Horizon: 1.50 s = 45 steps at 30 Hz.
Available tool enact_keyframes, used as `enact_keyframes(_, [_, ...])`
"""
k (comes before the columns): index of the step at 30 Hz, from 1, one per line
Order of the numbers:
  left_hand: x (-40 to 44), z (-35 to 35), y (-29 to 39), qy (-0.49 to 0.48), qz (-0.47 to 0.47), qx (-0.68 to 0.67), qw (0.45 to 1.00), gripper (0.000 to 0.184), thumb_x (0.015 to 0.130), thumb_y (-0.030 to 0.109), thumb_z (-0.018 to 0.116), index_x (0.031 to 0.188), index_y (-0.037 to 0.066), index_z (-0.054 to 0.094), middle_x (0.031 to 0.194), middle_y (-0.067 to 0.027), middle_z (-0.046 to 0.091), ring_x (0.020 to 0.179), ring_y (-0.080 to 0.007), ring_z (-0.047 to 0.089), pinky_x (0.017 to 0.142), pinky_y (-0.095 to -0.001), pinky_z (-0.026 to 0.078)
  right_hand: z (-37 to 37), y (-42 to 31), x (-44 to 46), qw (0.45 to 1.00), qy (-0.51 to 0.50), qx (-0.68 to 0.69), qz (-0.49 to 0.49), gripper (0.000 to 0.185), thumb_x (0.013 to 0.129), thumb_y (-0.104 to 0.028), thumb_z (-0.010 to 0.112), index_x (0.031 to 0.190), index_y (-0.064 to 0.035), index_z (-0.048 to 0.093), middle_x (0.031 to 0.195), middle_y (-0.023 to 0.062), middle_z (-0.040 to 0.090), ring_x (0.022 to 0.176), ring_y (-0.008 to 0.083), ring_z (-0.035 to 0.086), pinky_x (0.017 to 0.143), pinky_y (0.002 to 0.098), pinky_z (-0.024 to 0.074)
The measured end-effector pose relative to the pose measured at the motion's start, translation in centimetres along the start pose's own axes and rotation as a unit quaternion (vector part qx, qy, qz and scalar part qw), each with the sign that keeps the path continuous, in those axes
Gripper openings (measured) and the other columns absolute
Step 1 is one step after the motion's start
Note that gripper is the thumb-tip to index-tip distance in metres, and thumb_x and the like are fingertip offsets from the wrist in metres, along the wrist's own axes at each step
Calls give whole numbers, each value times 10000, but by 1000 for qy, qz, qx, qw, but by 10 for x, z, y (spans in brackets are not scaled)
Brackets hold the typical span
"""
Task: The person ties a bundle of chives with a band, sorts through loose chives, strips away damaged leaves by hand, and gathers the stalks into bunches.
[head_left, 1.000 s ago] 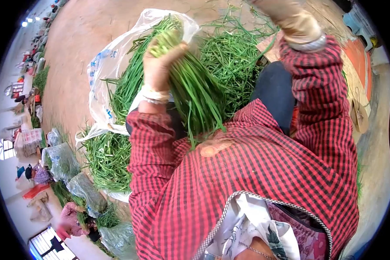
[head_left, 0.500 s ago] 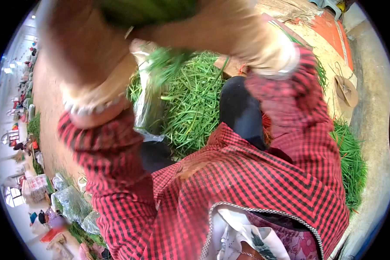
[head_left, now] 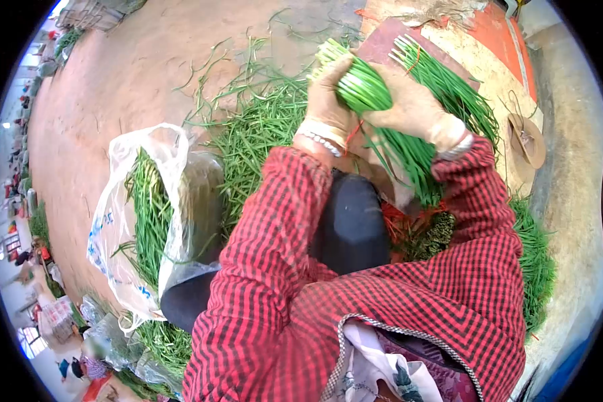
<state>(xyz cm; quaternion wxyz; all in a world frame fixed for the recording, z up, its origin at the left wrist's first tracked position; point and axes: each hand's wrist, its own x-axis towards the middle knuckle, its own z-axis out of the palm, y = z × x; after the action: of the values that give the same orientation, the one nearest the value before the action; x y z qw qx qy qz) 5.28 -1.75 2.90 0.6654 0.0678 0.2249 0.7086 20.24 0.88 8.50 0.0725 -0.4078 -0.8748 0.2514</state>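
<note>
A bunch of garlic chives is in both my hands, its pale cut ends pointing up and away, its green leaves hanging down toward my knee. My left hand is wrapped round the left side of the bunch near the pale ends. On the other side my right hand grips it, thumb across the stems. A red tie shows beside my left wrist; whether it is round the bunch I cannot tell. Just right of my hands lies another bunch of chives, bound with a red tie, on a reddish-brown board.
Loose green leaves are heaped on the floor ahead. At left stands a clear plastic bag with greens in it. Red ties lie by my right knee. More chives are at far right, below a round brown disc.
My hands have come down from close to the camera, with the greens still in them, to over the board side. My view has shifted, bringing the plastic bag and tied bunch into sight.
</note>
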Motion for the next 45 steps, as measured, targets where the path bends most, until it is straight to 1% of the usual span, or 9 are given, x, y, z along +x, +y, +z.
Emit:
enact_keyframes(6, [3, -37, 29, 189, 65, 162, 966, 511, 903, 194, 585, 1337, -6, 404, 1462, -165, 311, 1391, -269, 261, 1146, -382, 194, 51, 63, 36, 995, 68, -69, 34, 988, 728, -636, 637, 1415, -5, 311, 1413, 231, 368, 1346, 354, 316, 1121, 433, 242])
enact_keyframes(10, [-37, -39, 15, 234, 123, 395, 880, 362, 874, 129, 640, 1188, -1, 516, 1180, -134, 557, 1090, -229, 531, 991, -348, 385, 44, 65, 27, 996, 72, -44, 27, 996, 731, -621, 643, 1428, -1, 291, 1395, 233, 396, 1317, 356, 362, 1106, 428, 272])
enact_keyframes(15, [-67, -41, 0, -52, 219, 847, 482, 194, 734, 265, 759, 869, 152, 676, 919, -75, 613, 915, -266, 565, 864, -394, 401, 40, 56, 27, 997, 61, -41, 29, 963, 751, -582, 638, 1418, 19, 289, 1358, 257, 427, 1268, 383, 415, 1079, 422, 314])
enact_keyframes(18, [-71, -43, -2, -61, 239, 830, 500, 167, 744, 202, 717, 882, 130, 656, 920, -71, 602, 929, -271, 559, 867, -394, 396, 35, 51, 18, 999, 40, -5, -2, 903, 769, -568, 626, 1384, 24, 332, 1326, 259, 445, 1221, 400, 455, 1040, 419, 365])
enact_keyframes(23, [-78, -49, 6, -96, 214, 810, 538, 254, 737, 137, 710, 978, 89, 646, 956, -88, 610, 960, -290, 570, 858, -392, 443, -1, 107, 24, 959, 281, 37, 17, 757, 732, -452, 726, 1271, 9, 462, 1101, 188, 614, 1057, 312, 584, 930, 380, 455])
enact_keyframes(28, [-79, -44, 4, -44, 180, 801, 569, 362, 762, 165, 712, 1098, 71, 616, 1141, -130, 595, 1081, -311, 566, 927, -386, 448, -21, 198, 11, 946, 144, -211, 199, 1005, 717, -524, 692, 1447, -10, 230, 1404, 265, 391, 1279, 352, 432, 1041, 378, 376])
enact_keyframes(34, [-84, -55, 4, -48, 183, 746, 638, 644, 755, 83, 700, 1341, 14, 441, 1290, -188, 528, 1195, -300, 527, 989, -356, 432, -31, 163, 11, 947, 43, -236, 215, 612, 757, -415, 688, 1272, -130, 520, 1076, 187, 612, 1008, 335, 584, 878, 411, 454])
enact_keyframes(40, [-102, -64, 21, -39, 171, 769, 615, 716, 759, 89, 706, 1387, 9, 369, 1282, -191, 532, 1193, -296, 526, 1001, -355, 420, -60, 204, 2, 905, 161, -111, 379, 450, 797, -301, 618, 1190, -91, 561, 1017, 195, 657, 944, 339, 634, 824, 389, 478])
enact_keyframes(45, [-106, -58, 14, -6, 181, 821, 541, 591, 746, 258, 756, 1245, 60, 508, 1099, -123, 595, 1029, -279, 571, 873, -364, 466, -80, 180, 8, 937, 213, -80, 266, 496, 827, -346, 620, 1229, -65, 547, 1078, 180, 654, 981, 308, 634, 868, 368, 477])
